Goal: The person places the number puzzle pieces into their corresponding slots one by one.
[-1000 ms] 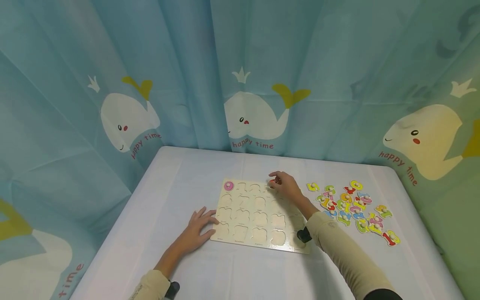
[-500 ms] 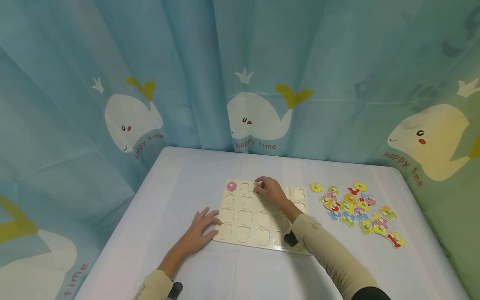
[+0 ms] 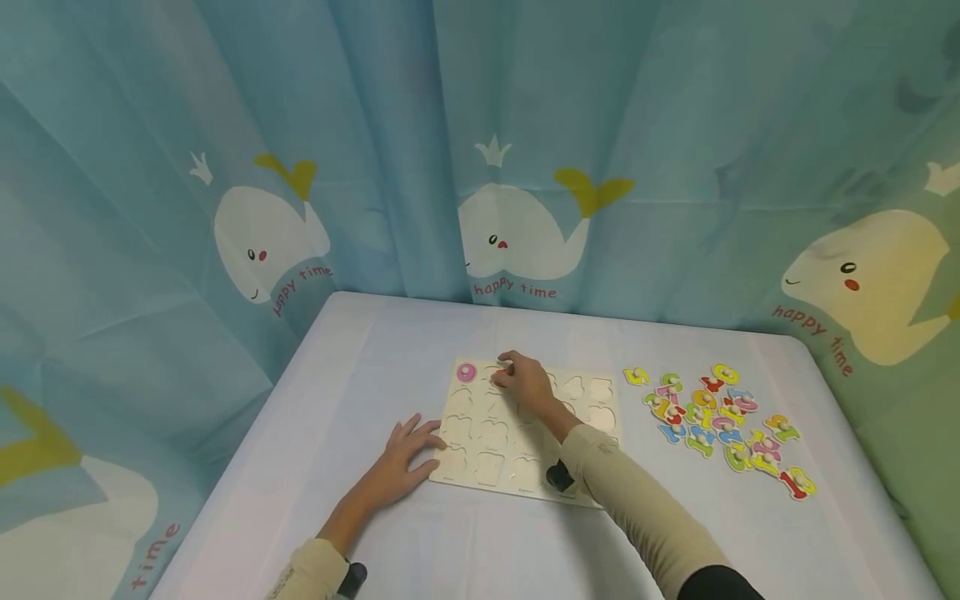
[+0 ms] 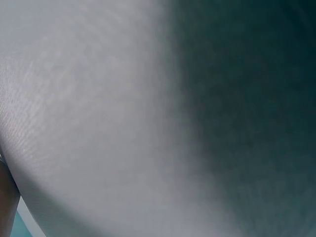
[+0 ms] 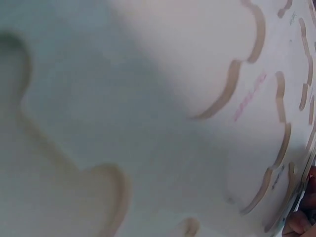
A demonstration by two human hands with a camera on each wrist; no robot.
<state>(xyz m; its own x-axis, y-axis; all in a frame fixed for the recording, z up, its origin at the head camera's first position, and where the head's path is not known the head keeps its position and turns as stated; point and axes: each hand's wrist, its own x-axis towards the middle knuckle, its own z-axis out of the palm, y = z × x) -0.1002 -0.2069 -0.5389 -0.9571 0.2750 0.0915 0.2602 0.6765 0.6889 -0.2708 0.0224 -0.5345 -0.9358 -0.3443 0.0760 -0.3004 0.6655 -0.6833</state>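
Observation:
A pale wooden peg puzzle board point(image 3: 491, 460) with rows of cut-out recesses lies on the table. A round pink zero piece point(image 3: 467, 372) sits in its far left recess. At the far row, just right of that zero, my right hand point(image 3: 527, 385) pinches a small red puzzle piece point(image 3: 501, 374), mostly covered by the fingers. The right wrist view shows the recesses close up, with fingertips point(image 5: 299, 221) at its lower right edge. My left hand point(image 3: 405, 460) rests with loosely spread fingers on the table, fingertips at the board's left edge.
Right of the board lies a loose spread of colourful number pieces point(image 3: 701, 415) with pegs, some overlapping. A yellow five point(image 3: 637, 377) lies apart from them, nearer the board. Behind the white table point(image 3: 375, 350) hangs a blue curtain point(image 3: 390, 208) with whales.
My right hand has carried the red piece leftward along the board's far row, toward the pink zero. The left hand has stayed at the board's left edge. The head view has shifted slightly.

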